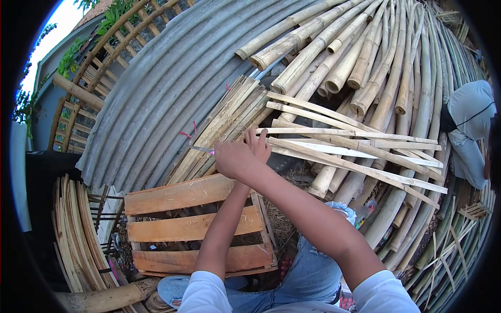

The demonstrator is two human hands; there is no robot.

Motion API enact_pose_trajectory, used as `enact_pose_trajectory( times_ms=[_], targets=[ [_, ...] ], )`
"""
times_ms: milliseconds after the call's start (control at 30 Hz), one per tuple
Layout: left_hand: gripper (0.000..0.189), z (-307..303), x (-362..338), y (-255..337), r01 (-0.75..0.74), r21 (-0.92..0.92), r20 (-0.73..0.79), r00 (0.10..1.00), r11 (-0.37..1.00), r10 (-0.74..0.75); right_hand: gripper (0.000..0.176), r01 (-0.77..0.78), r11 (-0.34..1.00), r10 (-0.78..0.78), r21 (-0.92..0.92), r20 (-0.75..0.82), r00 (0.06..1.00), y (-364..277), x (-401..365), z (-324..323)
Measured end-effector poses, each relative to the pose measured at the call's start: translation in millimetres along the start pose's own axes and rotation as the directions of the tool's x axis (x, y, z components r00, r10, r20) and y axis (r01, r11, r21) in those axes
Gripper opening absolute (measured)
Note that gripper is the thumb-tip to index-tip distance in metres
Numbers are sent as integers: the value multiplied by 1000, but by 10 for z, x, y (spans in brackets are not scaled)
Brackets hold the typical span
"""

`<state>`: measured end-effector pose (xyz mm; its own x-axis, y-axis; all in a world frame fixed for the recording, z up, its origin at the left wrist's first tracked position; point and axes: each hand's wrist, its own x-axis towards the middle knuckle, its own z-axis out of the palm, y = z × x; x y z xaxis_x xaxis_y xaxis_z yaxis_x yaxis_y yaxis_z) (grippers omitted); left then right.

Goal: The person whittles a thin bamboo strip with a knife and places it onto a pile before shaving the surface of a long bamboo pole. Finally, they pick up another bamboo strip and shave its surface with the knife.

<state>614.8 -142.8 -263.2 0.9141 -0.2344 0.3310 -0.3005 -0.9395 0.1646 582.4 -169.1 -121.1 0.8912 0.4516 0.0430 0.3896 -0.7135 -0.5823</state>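
Note:
My right hand (233, 159) is closed around a knife (201, 149), its thin blade pointing left over a bundle of split bamboo; a bit of pink shows at the handle. The right forearm crosses over my left arm. Just beyond it, my left hand (259, 147) has its fingers closed at the near end of a pale bamboo strip (308, 131), partly hidden behind the right hand. Several more bamboo strips (365, 166) fan out to the right, resting across the poles.
Corrugated sheeting (156, 94) rises at upper left, the split-bamboo bundle (229, 117) along its edge. Bamboo poles (313, 49) are piled at upper right. A slatted wooden crate (195, 227) stands before me. Upright strips (78, 235) lean at left. Another person (467, 130) is at far right.

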Motion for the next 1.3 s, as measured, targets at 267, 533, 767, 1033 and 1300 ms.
enact_pose_trajectory(
  times_ms=[267, 533, 767, 1033, 1300],
  targets=[
    [33, 46, -29, 163, -220, -1, 88, 972, 975, 220, 16, 21, 1000, -20, -15, 28, 999, 19, -9, 93],
    [31, -187, -76, 71, -281, -72, 158, 944, 957, 289, 17, 45, 998, -43, -43, 37, 998, 11, 0, 120],
    [19, -107, 1, 93, -317, -124, 48, 945, 940, 325, 18, 55, 997, -53, -52, 43, 998, -30, 3, 140],
    [26, 11, 163, 70, -286, -93, 179, 937, 954, 298, 17, 47, 999, -47, -16, 2, 999, -23, -48, 104],
    [32, -69, 178, -313, -249, -234, 177, 939, 940, 293, 15, 40, 999, -40, -4, 43, 998, -73, 0, 157]
  ],
)
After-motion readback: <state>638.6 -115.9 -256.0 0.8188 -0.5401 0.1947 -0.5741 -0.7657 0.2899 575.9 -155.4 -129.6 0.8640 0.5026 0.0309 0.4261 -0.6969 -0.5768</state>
